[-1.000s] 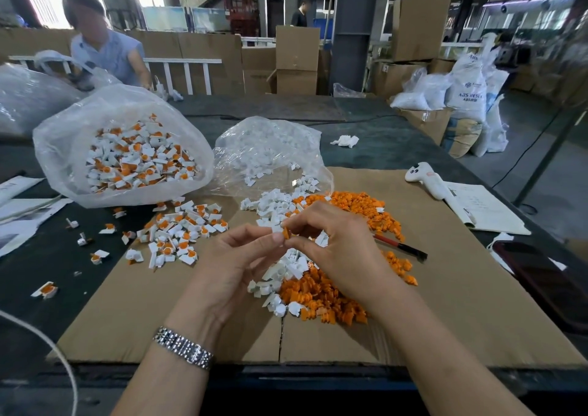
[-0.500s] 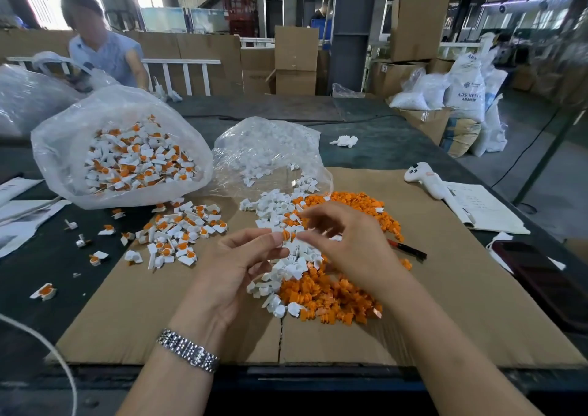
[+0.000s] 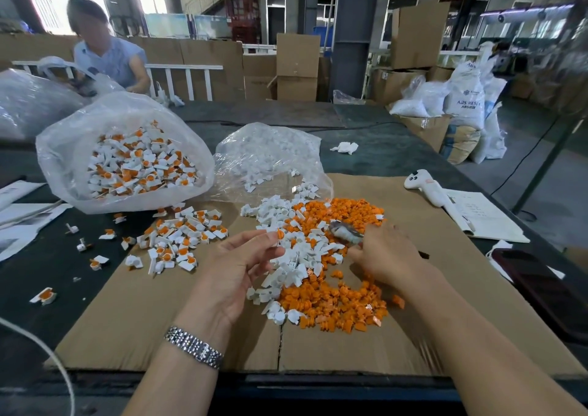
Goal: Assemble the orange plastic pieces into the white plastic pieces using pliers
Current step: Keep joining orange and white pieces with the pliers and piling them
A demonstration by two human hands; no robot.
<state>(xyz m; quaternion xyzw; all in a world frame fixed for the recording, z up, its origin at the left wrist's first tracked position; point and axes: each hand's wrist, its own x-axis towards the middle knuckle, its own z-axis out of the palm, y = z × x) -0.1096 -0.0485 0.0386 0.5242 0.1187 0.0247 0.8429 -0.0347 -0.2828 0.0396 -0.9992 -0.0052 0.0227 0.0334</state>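
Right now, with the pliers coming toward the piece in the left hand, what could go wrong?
1. The left hand pinches the small orange-and-white piece at its fingertips; the pliers in the right hand could nip a finger.
2. The pliers look blurred, so they may miss and knock the piece into the loose pile.

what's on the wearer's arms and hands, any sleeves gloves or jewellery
Both forearms are bare as far as the frame shows: no sleeves, no gloves. The left hand has a silver metal link bracelet or watch band at its wrist. The right hand shows no ring or band; it is motion-blurred.
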